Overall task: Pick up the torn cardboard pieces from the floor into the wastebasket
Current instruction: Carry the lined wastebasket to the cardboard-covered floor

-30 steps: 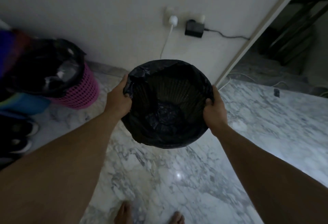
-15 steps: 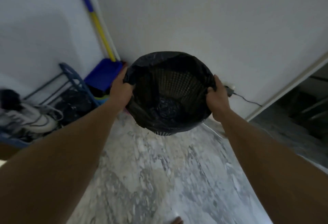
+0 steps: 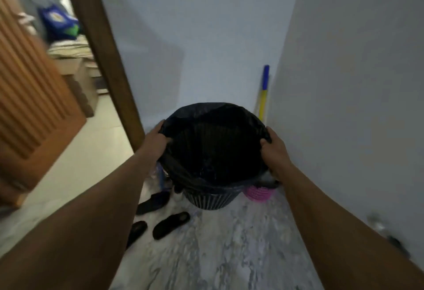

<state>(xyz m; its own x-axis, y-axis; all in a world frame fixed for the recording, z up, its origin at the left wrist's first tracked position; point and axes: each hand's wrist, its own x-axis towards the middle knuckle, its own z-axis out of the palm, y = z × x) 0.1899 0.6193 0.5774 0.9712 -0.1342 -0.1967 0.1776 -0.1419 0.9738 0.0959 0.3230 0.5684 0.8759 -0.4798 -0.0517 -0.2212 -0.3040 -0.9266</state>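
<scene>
Wastebasket: the wastebasket is held up between both hands at the end of outstretched arms, in front of the person and facing a wall corner.
Left hand: the left hand clamps the left side of the rim, curled over it with the liner caught underneath.
Right hand: the right hand clamps the opposite side in the same way, thumb toward the inside and fingers round the outside.
Liner: a black liner bag is folded loosely over the rim; the inside is too dark to tell what, if anything, lies in it.
Pointing: the mouth faces up and tips toward the person, and the ribbed base points down and away toward the corner.
Long axis: it runs from mouth to base, close to upright, with the top leaning back toward the person.
Around it: a pink basket sits just behind the base on the right, dark shoes lie on the marble floor below to the left, and a broom handle stands in the corner.
Cardboard: no torn pieces are in view.
Risk, liner: the loose bag could slip off the rim if either grip shifts, leaving pieces to fall between bag and wall.
Risk, footing: the shoes lie in the walking path, and the basket hides the floor just ahead.
Risk, tilt: more lean would spill anything inside.
</scene>
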